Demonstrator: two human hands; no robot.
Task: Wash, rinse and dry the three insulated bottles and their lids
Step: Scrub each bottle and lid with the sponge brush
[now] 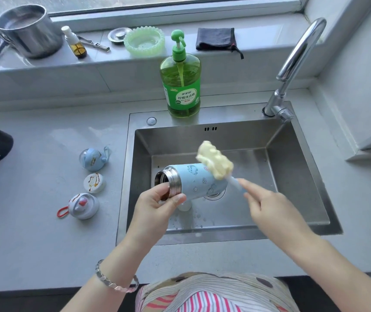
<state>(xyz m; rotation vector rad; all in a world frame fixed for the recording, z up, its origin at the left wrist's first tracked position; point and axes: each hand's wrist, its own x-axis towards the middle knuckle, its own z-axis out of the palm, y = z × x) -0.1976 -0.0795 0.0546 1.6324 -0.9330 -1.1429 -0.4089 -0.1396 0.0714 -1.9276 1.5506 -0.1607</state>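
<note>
My left hand (155, 207) grips the steel neck of a light blue insulated bottle (193, 180), which lies on its side above the sink (303, 176), mouth to the left. My right hand (267, 210) pinches the white handle of a bottle brush whose yellow sponge head (213, 159) rests against the bottle's outer wall. A white object (184, 207) shows just under the bottle. Three lids lie on the counter left of the sink: a blue domed lid (93, 159), a white stained lid (94, 183) and a grey lid with a red loop (82, 206).
A green dish soap pump bottle (181, 86) stands on the sink's back rim, the faucet (292, 70) at the right corner. On the sill are a steel pot (28, 30), a small oil bottle (76, 43), a green dish (145, 40) and a dark cloth (217, 39).
</note>
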